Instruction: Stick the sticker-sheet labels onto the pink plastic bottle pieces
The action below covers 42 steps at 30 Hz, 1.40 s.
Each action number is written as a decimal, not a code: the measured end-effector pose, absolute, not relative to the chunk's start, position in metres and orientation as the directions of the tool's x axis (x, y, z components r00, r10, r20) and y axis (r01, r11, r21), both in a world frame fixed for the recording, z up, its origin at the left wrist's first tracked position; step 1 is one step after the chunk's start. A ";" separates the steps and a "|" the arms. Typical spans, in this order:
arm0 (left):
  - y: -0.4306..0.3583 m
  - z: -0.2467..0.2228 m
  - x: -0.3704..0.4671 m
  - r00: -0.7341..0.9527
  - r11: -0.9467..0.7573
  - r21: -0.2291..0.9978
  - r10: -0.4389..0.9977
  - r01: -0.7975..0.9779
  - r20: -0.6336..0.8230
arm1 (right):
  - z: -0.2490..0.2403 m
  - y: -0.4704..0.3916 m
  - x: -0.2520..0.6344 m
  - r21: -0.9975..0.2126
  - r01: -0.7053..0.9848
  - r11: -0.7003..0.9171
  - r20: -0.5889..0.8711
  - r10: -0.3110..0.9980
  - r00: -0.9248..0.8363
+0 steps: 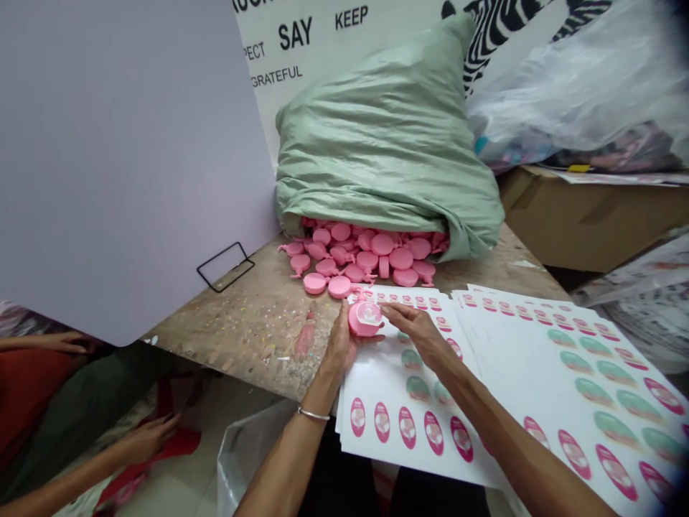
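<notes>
My left hand (342,341) is closed round a round pink plastic case (364,327), held just above the sticker sheets. On the face of the case is a pale sticker (369,313) with a pink and white picture. At the right edge of that sticker, the fingertips of my right hand (413,327) are pinched together. Below both hands lies a stack of white sticker sheets (387,384), printed with pink ovals and green half-round labels. Several similar pink cases (339,286) with small tails lie heaped just beyond my hands.
The heap spills from a large green sack (382,143) on the worn table (242,330). A second stack of sticker sheets (511,359) lies to the right. A pale panel (134,143) and black wire stand (226,267) are at left. Another person's hand (153,436) shows lower left.
</notes>
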<state>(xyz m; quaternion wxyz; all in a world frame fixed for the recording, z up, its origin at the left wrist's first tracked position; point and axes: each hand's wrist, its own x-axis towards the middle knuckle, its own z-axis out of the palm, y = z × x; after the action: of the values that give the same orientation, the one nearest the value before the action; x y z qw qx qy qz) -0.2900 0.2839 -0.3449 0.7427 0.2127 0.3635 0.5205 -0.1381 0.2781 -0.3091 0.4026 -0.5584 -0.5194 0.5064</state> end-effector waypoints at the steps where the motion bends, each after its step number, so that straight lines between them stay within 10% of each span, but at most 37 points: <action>1: 0.282 -0.344 -0.290 0.181 0.350 0.697 0.934 -0.625 -0.307 | -0.309 0.276 -0.141 -0.976 0.180 -0.124 -0.137 0.989 -0.056; 42: 0.272 -0.326 -0.298 0.146 0.258 0.750 0.966 -0.609 -0.214 | -0.304 0.277 -0.153 -0.980 0.198 -0.010 -0.007 1.000 0.013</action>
<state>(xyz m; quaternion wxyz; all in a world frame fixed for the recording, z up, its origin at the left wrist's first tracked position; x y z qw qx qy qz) -0.2976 0.2719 -0.3261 0.7125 0.2558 0.3485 0.5526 -0.1530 0.2772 -0.3039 0.4488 -0.5525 -0.5419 0.4469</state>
